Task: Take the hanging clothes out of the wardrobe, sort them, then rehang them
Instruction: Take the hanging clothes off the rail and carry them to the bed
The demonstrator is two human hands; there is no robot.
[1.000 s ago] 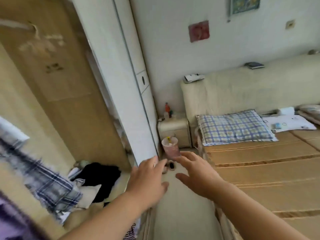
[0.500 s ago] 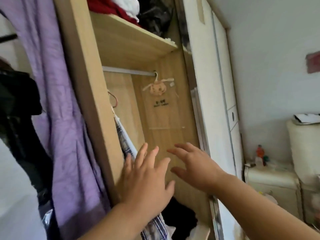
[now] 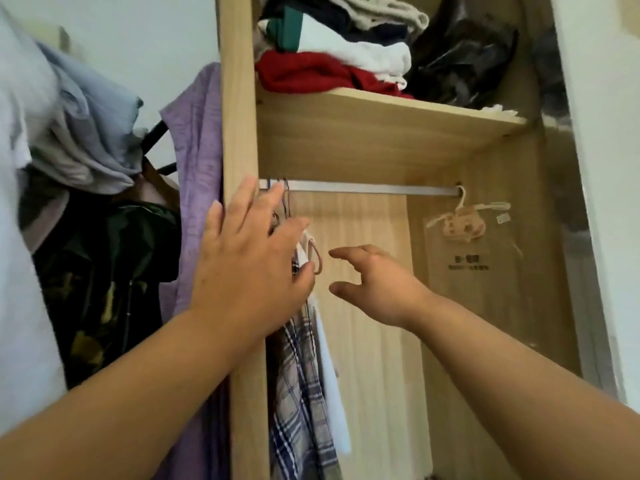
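A wooden wardrobe (image 3: 239, 98) stands open with a metal rail (image 3: 374, 188) under its shelf. At the rail's left end hang a blue-and-white plaid shirt (image 3: 299, 393) and a white garment (image 3: 332, 386) on hangers. My left hand (image 3: 249, 261) is spread, fingers straight, in front of the hanger hooks and the wardrobe's side panel, holding nothing. My right hand (image 3: 377, 285) reaches in just right of those clothes, fingers loosely curved and holding nothing. A pale hanger with a small beige item (image 3: 464, 220) hangs at the rail's right end.
Folded red, white and dark clothes (image 3: 332, 60) and a black plastic bag (image 3: 460, 53) fill the shelf above. Outside the wardrobe on the left hang a purple garment (image 3: 197, 188), a grey-blue one (image 3: 93, 133) and a dark patterned one (image 3: 104, 289). A white door (image 3: 602, 168) borders the right.
My view swung from the bed and floor up to the wardrobe rail. Both hands rose with it and now sit near the hangers at the rail's left end.
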